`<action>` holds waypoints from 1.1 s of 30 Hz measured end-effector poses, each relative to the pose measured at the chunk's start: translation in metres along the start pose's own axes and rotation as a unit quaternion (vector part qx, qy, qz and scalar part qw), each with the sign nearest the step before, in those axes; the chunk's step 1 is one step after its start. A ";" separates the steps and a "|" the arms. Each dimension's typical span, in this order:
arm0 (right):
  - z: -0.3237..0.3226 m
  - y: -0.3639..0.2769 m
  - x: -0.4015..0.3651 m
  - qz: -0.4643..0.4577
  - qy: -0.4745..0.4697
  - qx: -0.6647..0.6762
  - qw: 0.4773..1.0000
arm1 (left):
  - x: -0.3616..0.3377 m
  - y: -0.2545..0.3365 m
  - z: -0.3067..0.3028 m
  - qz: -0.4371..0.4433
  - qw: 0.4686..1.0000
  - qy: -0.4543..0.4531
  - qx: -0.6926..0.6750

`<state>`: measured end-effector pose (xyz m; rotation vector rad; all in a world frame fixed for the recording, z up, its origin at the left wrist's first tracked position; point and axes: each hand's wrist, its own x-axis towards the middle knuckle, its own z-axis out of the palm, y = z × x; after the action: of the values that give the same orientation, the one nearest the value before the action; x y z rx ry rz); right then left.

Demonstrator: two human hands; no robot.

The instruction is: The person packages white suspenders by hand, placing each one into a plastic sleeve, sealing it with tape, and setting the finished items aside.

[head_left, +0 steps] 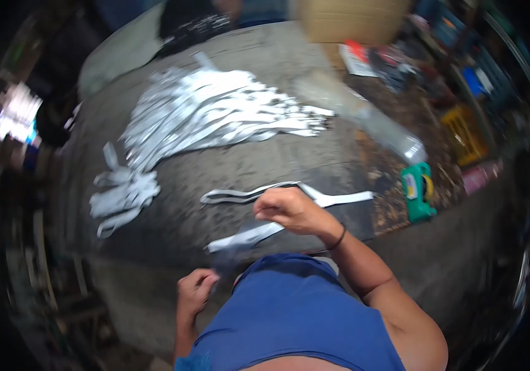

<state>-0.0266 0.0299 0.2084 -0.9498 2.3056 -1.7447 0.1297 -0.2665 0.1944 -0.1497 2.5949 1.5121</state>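
Note:
My right hand is closed on a white strap that hangs from it toward the table's near edge. My left hand is lower, below the table edge, with its fingers curled; a blurred dark end of the strap seems to reach it, but I cannot tell whether it is gripped. A looped white strap with a dark edge lies on the grey table just beyond my right hand. Another white strap lies to the right of that hand.
A big fan of white straps covers the far middle of the table. A smaller folded bundle lies at the left. A green tape dispenser and a clear plastic bag sit at the right. A cardboard box stands far back.

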 end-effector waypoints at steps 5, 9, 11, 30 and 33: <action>0.039 -0.005 0.037 0.079 -0.040 0.041 0.995 | -0.059 -0.104 0.009 -0.139 0.990 0.004 -0.022; 0.036 -0.014 0.068 0.160 -0.059 0.047 0.984 | -0.124 -0.218 0.009 -0.298 0.952 -0.035 0.070; 0.041 -0.014 0.078 0.172 -0.080 0.020 0.982 | -0.182 -0.310 0.015 -0.315 0.908 -0.058 0.270; 0.097 -0.011 0.081 0.109 -0.173 -0.053 0.977 | 0.082 -0.030 0.004 -0.012 0.983 -0.054 -0.178; 0.095 -0.008 0.076 0.054 -0.147 -0.104 0.982 | 0.086 -0.030 0.007 -0.003 0.987 -0.061 -0.148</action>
<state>-0.0435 -0.0908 0.2045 -1.0136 2.3240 -1.2441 0.0498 -0.2766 0.1508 -0.0918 2.2627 1.8353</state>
